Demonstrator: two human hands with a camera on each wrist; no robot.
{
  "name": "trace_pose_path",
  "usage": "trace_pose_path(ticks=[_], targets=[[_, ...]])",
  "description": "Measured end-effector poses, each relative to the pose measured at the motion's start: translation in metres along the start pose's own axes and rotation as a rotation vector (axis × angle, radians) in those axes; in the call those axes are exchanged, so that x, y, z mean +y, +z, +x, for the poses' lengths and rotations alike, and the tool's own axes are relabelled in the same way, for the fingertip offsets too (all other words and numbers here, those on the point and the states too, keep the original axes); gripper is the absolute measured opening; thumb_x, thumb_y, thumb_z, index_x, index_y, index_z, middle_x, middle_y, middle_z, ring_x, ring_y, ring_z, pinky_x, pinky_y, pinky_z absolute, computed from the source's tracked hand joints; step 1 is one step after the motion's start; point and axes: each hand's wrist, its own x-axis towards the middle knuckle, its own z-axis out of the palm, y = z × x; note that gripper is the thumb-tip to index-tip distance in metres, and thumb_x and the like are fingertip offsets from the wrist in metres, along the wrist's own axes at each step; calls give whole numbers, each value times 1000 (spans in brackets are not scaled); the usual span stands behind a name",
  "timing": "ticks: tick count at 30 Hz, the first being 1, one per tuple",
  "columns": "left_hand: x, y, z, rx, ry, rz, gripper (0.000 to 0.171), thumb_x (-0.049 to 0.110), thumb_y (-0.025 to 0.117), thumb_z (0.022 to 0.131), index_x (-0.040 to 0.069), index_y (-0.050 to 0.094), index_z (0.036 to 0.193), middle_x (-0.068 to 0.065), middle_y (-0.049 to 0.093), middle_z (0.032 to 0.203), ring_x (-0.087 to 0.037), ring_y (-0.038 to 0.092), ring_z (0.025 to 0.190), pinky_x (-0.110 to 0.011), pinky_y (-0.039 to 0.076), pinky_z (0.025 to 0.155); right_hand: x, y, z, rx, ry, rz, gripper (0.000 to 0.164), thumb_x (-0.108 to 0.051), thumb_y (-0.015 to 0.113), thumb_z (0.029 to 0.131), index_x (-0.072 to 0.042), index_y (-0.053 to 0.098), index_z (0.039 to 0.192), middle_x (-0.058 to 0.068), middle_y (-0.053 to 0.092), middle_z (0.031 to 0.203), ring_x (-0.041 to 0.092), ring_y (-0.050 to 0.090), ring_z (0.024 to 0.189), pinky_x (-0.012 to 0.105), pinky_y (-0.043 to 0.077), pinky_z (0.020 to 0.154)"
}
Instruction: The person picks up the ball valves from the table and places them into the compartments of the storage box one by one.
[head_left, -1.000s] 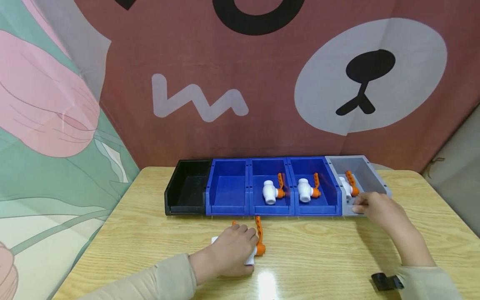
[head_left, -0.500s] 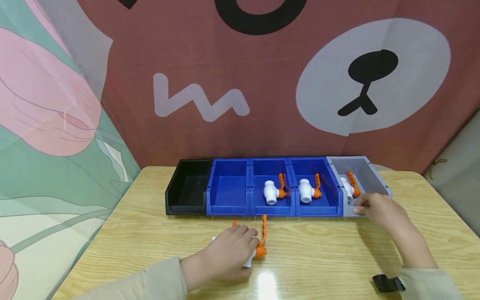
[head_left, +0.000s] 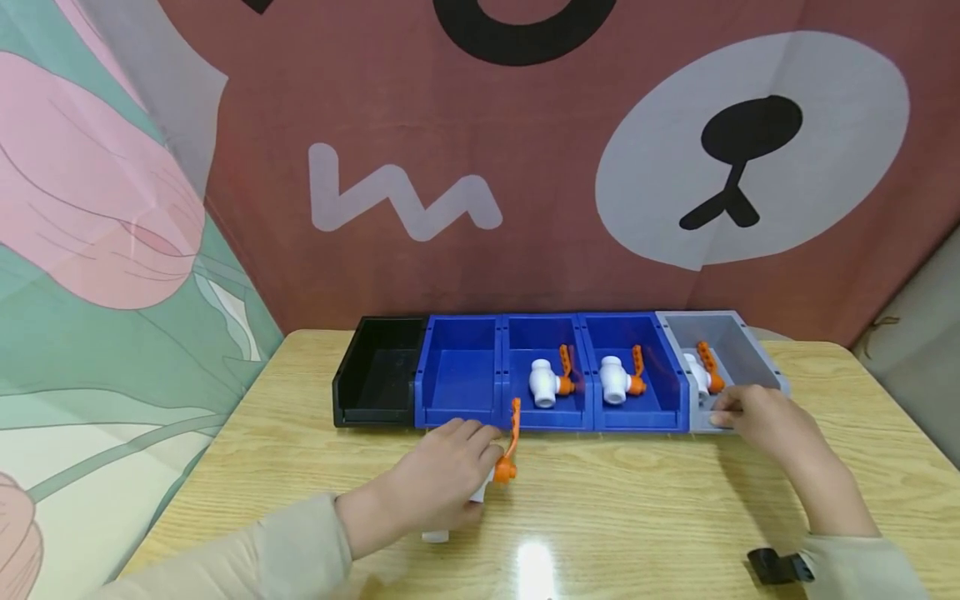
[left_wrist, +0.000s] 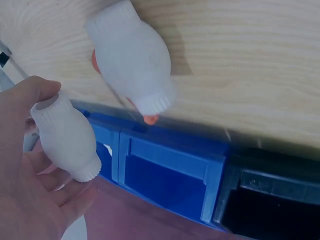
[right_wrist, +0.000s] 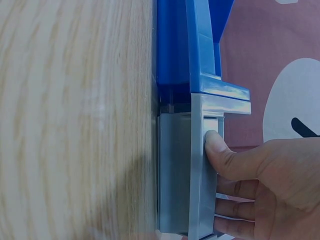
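My left hand (head_left: 438, 479) grips a white ball valve (left_wrist: 67, 137) with an orange lever, held just in front of the blue bins. Its thumb lies at the valve's open end, and the curled fingers hide part of the body. A second white ball valve (left_wrist: 132, 60) lies on the table beneath that hand, mostly covered by it in the head view. At the right end of the row, my right hand (head_left: 776, 429) pinches the front lip of a grey bin (right_wrist: 175, 175), thumb outside and fingers inside. That bin contains a ball valve (head_left: 708, 375).
The bins stand side by side along the back of the wooden table (head_left: 637, 517): a black bin (head_left: 382, 375), an empty blue bin (head_left: 461, 375), then two blue bins with one valve (head_left: 543, 383) and another valve (head_left: 615, 382). A printed cloth (head_left: 525, 267) hangs behind.
My left hand has lifted one ball valve off the table and moved it toward the bins and slightly left, exposing the end of the other valve. The right hand keeps its grip on the grey bin.
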Motion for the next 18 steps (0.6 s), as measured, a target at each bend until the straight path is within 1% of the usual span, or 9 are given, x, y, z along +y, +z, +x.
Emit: trace_pose_path(ticks=[6,9,14,16,18], targets=[[-6,-4,1,-27,-13,34,57,44,79,77,8,66,119,-6,62,122,-21,60,110,-32,49,98,0,-1,1,16,-8,-2,10,-14,71,91,-4,71,91,15,69,92,34,62,86,54,50,69],[-8,-4,1,-15,-23,19,56,40,80,75,8,66,118,-7,62,122,-21,60,110,-31,50,97,0,-1,0,13,-4,-1,10,-14,71,91,-4,71,91,15,69,92,33,63,85,53,50,69],[-15,-1,4,30,-46,-16,52,34,81,73,7,67,115,-7,62,121,-22,60,109,-32,50,96,0,0,1,-3,10,0,10,-14,71,91,-3,71,91,14,69,92,31,61,82,52,50,69],[-18,-1,5,33,-57,-30,51,32,80,73,7,67,115,-8,62,122,-23,59,111,-33,50,97,0,0,1,-5,13,-2,10,-13,71,91,-3,71,91,14,68,92,30,60,82,52,50,69],[-21,-2,7,21,-73,-48,52,33,80,75,6,66,117,-8,61,124,-23,59,112,-33,49,98,-1,-1,1,-5,17,-3,10,-13,71,92,-3,71,92,15,68,92,30,60,82,52,50,70]])
